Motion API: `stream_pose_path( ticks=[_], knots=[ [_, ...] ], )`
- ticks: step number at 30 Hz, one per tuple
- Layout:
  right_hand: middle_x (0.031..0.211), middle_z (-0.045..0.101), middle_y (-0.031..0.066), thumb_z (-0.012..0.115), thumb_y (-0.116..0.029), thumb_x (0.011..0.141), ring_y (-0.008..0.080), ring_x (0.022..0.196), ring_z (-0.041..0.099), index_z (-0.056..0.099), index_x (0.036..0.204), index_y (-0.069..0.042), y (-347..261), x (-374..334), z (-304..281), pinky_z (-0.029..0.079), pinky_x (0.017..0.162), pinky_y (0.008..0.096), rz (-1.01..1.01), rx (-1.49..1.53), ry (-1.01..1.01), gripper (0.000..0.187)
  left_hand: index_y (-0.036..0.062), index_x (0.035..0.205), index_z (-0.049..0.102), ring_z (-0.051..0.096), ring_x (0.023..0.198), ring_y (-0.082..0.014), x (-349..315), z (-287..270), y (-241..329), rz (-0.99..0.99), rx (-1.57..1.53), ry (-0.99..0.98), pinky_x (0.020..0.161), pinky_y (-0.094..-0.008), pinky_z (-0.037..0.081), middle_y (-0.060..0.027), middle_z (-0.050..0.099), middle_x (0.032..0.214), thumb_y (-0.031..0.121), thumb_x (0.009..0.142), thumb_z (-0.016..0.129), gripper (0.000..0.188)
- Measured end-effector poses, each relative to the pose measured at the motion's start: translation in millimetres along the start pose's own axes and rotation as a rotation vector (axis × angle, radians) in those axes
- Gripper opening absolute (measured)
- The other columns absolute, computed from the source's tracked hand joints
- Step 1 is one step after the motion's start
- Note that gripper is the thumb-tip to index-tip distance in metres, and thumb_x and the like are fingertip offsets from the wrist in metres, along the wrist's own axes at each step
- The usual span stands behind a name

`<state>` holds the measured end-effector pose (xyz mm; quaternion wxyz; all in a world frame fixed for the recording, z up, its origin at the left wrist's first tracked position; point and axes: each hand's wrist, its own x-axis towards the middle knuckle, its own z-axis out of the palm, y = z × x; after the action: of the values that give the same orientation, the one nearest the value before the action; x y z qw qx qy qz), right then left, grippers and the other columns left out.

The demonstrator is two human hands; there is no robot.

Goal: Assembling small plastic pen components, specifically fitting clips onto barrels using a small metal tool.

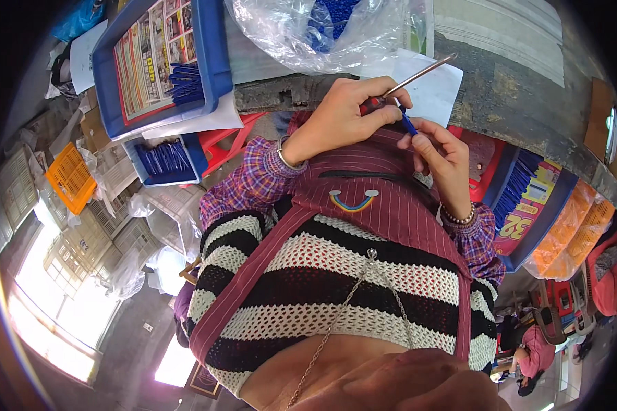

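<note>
Holding a red-handled screwdriver (pixel 422 75) in left hand (pixel 347 113), pinching slim blue piece (pixel 408 125) in right hand (pixel 445 156), near bench (pixel 504 103).

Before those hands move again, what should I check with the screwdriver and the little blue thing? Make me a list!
1. Screwdriver held in the left hand: ok.
2. Screwdriver tip clear of the right hand: ok, it points up and away to the right.
3. Blue piece held by the right hand: ok.
4. Left hand gripping the blue piece too: cannot tell, they are too close together there.
5. Blue pieces inside the big blue tray: ok, a bunch lies at its near end.
</note>
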<state>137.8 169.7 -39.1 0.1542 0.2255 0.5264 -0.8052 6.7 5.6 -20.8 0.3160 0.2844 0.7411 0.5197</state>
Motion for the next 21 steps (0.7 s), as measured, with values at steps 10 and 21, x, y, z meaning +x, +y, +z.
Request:
stream_pose_path(
  ticks=[10, 21],
  knots=[
    [0.087, 0.068, 0.0052, 0.061, -0.009, 0.087, 0.0038, 0.06, 0.052, 0.063, 0.108, 0.0, -1.9, 2.2, 1.2, 0.043, 0.053, 0.0189, -0.096, -0.186, 0.115, 0.023, 0.002, 0.098, 0.064, 0.06, 0.068, -0.0087, -0.4, -0.6, 1.3, -0.013, 0.016, -0.012, 0.062, -0.0224, 0.047, -0.0051, 0.066, 0.078, 0.006, 0.08, 0.063, 0.018],
    [0.083, 0.063, 0.0096, 0.068, -0.008, 0.078, 0.0217, 0.067, 0.062, 0.068, 0.098, -0.006, -19.6, 10.6, -15.3, 0.048, 0.059, 0.0288, -0.592, -0.929, 0.367, 0.02, 0.0031, 0.103, 0.063, 0.058, 0.069, -0.0236, -20.5, -31.2, 20.1, 0.152, 0.546, -0.039, 0.064, -0.0306, 0.046, -0.0119, 0.06, 0.08, 0.004, 0.074, 0.067, 0.029]
  ],
)
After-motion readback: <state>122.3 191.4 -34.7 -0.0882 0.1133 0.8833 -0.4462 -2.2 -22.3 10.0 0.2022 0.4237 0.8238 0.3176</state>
